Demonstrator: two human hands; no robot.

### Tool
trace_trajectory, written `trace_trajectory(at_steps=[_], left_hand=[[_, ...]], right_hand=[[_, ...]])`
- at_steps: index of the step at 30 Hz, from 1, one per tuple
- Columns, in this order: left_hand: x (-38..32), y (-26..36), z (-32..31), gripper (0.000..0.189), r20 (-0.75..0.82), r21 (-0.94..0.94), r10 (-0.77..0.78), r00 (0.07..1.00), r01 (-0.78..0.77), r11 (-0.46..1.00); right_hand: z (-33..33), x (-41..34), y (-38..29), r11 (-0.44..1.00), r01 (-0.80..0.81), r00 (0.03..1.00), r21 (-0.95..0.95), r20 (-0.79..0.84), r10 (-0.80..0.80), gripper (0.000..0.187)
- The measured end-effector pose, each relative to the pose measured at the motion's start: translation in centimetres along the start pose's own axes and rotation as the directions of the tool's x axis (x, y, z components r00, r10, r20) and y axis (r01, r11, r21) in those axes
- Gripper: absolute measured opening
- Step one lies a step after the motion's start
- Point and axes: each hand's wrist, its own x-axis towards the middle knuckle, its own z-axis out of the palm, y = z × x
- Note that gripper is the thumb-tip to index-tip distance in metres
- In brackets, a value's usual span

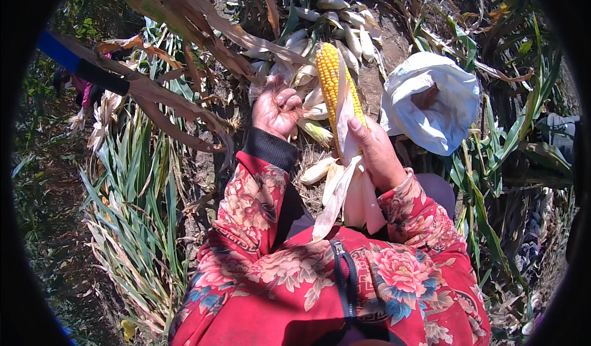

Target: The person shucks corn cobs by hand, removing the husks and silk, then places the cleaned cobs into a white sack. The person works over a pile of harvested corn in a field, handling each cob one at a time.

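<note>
A yellow ear of corn point(328, 71) stands nearly upright in my right hand point(376, 149), which grips its lower part. The pale husk point(346, 198) is peeled down and hangs below that hand, with one strip still lying along the kernels. My left hand point(278, 110) is beside the ear on its left, fingers curled around brown corn silk and what looks like husk. Beyond both hands lies a pile of unhusked ears point(353, 41), and one more husk-covered ear point(317, 170) lies on the ground below them.
An open white woven sack point(431, 103) stands on the right. Cut green corn stalks point(152, 198) lie at the left, and dry leaves point(198, 18) hang across the upper left. Near the left edge, part of another person in pink clothing point(85, 89) shows beside a blue and black bar point(83, 64).
</note>
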Motion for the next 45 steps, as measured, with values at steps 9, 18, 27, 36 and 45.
trace_trajectory(at_steps=[9, 18, 27, 36, 45], left_hand=[[5.8, -8.5, -6.7, 0.017, -0.552, 0.622, -0.040, 0.833, 0.444, 0.645], [18.6, -25.1, 0.5, 0.074, 0.051, 0.999, -0.195, 0.980, -0.053, -0.006], [10.0, -10.0, 0.5, 0.036, -0.145, 0.890, -0.057, 0.988, 0.155, 0.429], [-6.5, -4.3, 5.0, 0.056, 0.139, 0.985, -0.039, 0.989, -0.134, 0.113], [-7.9, -3.9, 4.2, 0.021, 0.231, 0.943, 0.157, 0.960, -0.260, 0.207]], right_hand=[[-3.3, -5.1, -6.5, 0.933, 0.257, 0.958, 0.251, -0.192, -0.213, 0.055], [-6.3, -4.1, -6.1, 0.963, 0.270, 0.960, 0.000, -0.075, -0.269, 0.079], [-6.1, -2.4, -4.6, 0.959, 0.282, 0.954, 0.027, -0.109, -0.278, 0.069], [-3.1, 1.0, -3.7, 0.930, 0.344, 0.933, -0.130, -0.068, -0.354, 0.070], [-0.6, 1.8, -2.0, 0.999, 0.049, 0.965, -0.008, 0.257, -0.046, 0.060]])
